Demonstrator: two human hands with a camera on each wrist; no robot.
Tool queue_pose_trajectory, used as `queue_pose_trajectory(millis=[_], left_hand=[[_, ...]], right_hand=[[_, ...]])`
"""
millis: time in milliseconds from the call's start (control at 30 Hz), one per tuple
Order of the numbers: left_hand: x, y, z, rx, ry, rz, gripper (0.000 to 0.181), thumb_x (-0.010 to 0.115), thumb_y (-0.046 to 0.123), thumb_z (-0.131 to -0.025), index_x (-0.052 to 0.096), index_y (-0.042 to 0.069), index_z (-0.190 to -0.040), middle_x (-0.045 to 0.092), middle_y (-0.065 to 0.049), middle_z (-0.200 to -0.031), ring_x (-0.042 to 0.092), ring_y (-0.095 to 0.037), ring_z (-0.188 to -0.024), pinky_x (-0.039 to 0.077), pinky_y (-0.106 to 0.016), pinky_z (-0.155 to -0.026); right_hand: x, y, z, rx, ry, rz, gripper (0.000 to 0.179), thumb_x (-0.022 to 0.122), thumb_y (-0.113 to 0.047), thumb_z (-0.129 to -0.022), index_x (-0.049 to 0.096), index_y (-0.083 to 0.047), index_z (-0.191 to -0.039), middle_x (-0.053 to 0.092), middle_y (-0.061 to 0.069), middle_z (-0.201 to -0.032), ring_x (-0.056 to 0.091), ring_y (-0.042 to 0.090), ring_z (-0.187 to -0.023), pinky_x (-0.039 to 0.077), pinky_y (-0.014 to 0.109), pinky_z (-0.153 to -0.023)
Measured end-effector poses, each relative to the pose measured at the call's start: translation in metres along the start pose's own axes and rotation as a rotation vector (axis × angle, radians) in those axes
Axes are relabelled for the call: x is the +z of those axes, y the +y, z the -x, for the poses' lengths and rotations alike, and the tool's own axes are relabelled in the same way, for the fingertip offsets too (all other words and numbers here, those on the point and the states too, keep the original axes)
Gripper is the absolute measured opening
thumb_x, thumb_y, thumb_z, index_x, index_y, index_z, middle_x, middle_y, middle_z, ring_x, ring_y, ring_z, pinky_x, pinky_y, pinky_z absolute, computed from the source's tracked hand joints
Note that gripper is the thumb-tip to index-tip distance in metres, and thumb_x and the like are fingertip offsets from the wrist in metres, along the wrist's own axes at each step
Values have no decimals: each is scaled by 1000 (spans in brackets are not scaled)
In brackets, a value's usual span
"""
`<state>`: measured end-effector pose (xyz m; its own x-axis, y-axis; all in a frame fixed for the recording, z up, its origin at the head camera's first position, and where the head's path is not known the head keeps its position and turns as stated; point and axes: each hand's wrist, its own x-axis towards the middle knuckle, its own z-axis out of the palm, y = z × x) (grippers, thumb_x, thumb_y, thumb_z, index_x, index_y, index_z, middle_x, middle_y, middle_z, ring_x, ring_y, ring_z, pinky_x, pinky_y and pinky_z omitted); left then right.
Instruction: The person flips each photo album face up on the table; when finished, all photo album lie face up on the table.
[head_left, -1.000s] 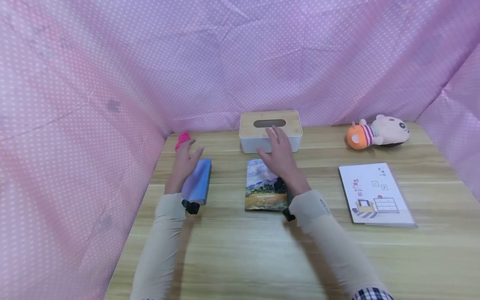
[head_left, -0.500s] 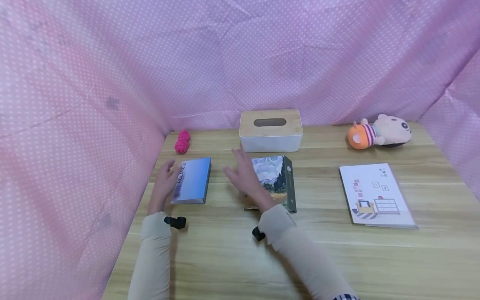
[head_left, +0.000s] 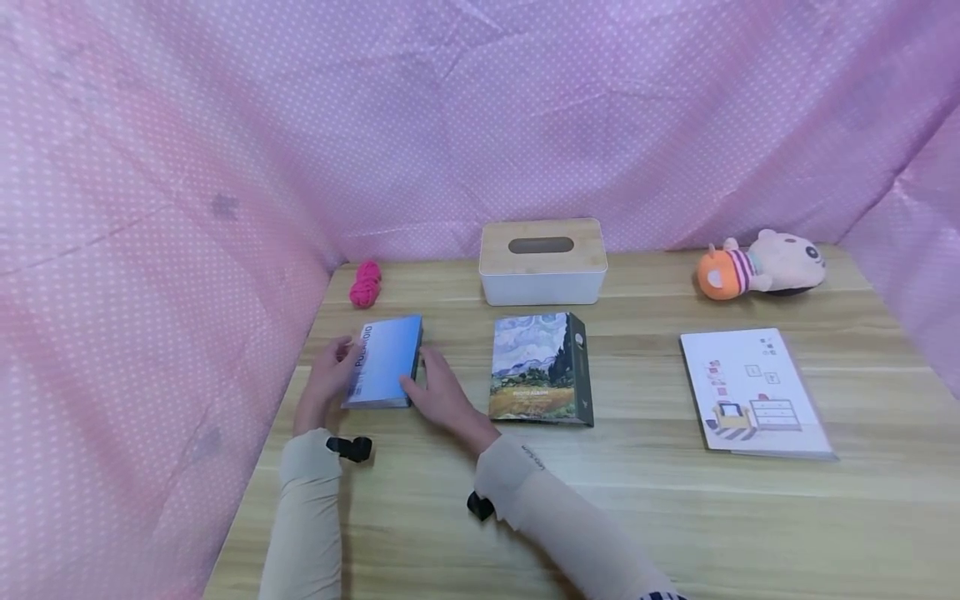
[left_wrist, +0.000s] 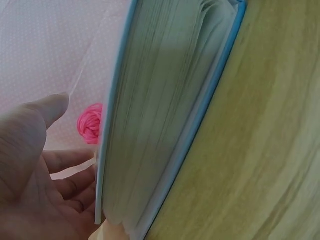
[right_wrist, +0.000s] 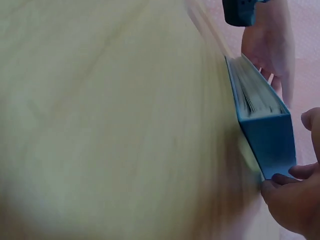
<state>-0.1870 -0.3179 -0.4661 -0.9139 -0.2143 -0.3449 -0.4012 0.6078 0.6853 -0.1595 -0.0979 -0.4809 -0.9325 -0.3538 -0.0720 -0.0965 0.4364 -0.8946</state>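
Note:
A blue photo album (head_left: 386, 362) marked POLAROID lies flat at the left of the table. At its left edge is my left hand (head_left: 327, 372), fingers against the side and thumb raised off the cover. The left wrist view shows the album's page edges (left_wrist: 150, 110) beside the fingers. My right hand (head_left: 444, 400) is at the album's right side. In the right wrist view its fingertips (right_wrist: 282, 179) touch the blue spine (right_wrist: 270, 142), the thumb standing apart from the cover. Right of that hand lies a second photo album (head_left: 532, 367) with a painted landscape cover.
Behind the blue album lies a pink yarn skein (head_left: 365, 284). A tissue box (head_left: 543, 262) with a wooden lid stands at the back middle. On the right are a plush toy (head_left: 761, 264) and a white illustrated book (head_left: 753, 392). Pink dotted cloth (head_left: 480, 125) hangs behind the table.
Both hands have lowered to the blue album. The right hand has moved left, away from over the landscape album, to the spine; the left hand has shifted left and down to the opposite edge.

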Motion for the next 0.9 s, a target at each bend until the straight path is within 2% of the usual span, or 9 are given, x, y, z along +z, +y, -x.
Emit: queue_pose_trajectory(millis=[200, 400, 533, 733, 900], left_hand=[[3, 1, -1, 40, -4, -8, 76, 45, 58, -94, 33, 6, -147, 48, -19, -134, 48, -32, -117, 44, -45, -98], [7, 5, -1, 45, -25, 25, 62, 51, 44, -97, 38, 8, -146, 51, -16, -129, 49, -28, -110, 47, -34, -86], [10, 9, 0, 33, -36, 31, 60, 51, 43, -97, 37, 10, -146, 51, -15, -132, 50, -29, -113, 48, -36, -88], [11, 13, -1, 55, -48, -13, 61, 50, 42, -97, 37, 7, -146, 49, -18, -135, 48, -31, -120, 44, -46, -101], [12, 15, -2, 64, -82, -29, 65, 50, 46, -97, 36, 7, -147, 48, -19, -137, 47, -32, -122, 42, -48, -103]], right_hand=[[2, -2, 1, -14, -30, 6, 61, 48, -31, -99, 27, -5, -150, 29, 11, -155, 29, 24, -143, 28, 39, -116], [4, -4, 4, 1, -39, -18, 62, 47, -31, -100, 23, -6, -151, 27, 10, -156, 27, 23, -144, 26, 38, -117], [3, -4, 7, 8, -21, -53, 62, 48, -30, -99, 23, -7, -152, 28, 10, -156, 29, 23, -143, 29, 38, -115], [0, -2, 10, 6, 11, -128, 64, 50, -32, -98, 24, -7, -151, 27, 11, -156, 32, 25, -141, 34, 38, -112], [0, 1, 8, 6, 47, -248, 65, 53, -35, -97, 26, -12, -151, 29, 9, -154, 35, 23, -139, 37, 34, -110]])
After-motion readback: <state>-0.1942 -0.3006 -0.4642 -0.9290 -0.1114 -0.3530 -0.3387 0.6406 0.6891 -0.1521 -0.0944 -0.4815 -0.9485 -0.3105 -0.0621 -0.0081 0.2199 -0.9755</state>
